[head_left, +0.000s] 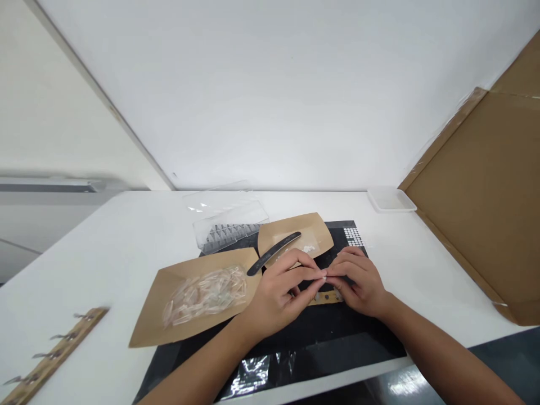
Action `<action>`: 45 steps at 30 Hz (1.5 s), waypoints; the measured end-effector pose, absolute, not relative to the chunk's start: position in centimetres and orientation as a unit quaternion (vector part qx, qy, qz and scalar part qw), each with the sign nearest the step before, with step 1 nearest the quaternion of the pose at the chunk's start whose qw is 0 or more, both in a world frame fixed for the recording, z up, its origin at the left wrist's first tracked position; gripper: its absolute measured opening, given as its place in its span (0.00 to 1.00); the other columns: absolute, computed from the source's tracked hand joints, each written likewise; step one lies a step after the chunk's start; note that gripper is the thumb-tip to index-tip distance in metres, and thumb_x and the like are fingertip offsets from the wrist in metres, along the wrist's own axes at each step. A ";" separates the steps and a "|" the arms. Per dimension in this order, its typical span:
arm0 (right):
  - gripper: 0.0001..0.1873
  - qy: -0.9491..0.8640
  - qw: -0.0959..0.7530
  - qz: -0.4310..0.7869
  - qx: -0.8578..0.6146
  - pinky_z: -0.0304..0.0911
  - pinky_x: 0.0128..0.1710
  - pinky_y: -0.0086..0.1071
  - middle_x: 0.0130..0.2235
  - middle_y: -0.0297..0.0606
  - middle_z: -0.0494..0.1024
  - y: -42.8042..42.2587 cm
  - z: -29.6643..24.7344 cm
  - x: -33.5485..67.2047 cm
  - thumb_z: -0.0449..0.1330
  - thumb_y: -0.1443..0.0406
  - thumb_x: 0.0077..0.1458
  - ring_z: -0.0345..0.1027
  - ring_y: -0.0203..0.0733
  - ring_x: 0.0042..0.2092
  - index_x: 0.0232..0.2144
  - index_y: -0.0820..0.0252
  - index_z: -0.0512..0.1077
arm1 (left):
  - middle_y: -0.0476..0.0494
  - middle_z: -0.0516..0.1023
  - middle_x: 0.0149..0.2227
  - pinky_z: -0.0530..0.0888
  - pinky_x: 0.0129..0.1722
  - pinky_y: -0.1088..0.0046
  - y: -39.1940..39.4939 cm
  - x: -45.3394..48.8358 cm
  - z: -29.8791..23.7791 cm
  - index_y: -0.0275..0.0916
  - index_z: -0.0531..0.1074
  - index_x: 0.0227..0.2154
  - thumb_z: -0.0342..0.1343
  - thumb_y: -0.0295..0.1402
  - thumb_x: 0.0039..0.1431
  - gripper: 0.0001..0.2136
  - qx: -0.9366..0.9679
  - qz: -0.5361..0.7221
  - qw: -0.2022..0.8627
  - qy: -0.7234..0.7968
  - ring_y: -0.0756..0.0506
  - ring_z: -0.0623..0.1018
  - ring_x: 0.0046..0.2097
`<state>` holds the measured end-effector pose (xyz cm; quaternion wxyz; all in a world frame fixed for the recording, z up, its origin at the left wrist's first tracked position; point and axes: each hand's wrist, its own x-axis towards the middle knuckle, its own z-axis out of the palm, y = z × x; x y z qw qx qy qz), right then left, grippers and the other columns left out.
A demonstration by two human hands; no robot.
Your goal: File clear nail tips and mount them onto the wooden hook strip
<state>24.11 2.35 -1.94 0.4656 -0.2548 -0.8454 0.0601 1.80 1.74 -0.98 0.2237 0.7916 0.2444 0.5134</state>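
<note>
My left hand (282, 289) and my right hand (358, 281) meet over a black mat (337, 337), fingertips pinched together on a small clear nail tip (324, 276). Under them lies a narrow wooden strip (327, 298), partly hidden by the fingers. A brown paper tray (147, 323) left of my left hand holds several clear nail tips (206, 292). A second brown tray (270, 236) behind the hands holds a few tips, and a black nail file (272, 253) rests across its edge.
A clear plastic nail-tip box (228, 222) stands behind the trays. A sheet of white adhesive dots (353, 236) lies on the mat. A wooden strip with clips (50, 357) lies at the left. A white lid (390, 199) and a cardboard panel (485, 197) stand at right.
</note>
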 end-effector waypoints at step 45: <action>0.05 -0.809 0.465 -0.016 -0.359 0.62 0.43 0.38 0.31 0.31 0.82 0.8 -1.8 22.3 0.64 0.72 0.67 0.76 0.35 0.31 0.39 0.58 0.75 | 0.42 0.78 0.38 0.75 0.20 0.86 1.2 2.1 -1.2 0.38 0.79 0.42 0.65 0.19 0.59 0.11 0.782 0.527 0.164 0.290 0.46 0.78 0.42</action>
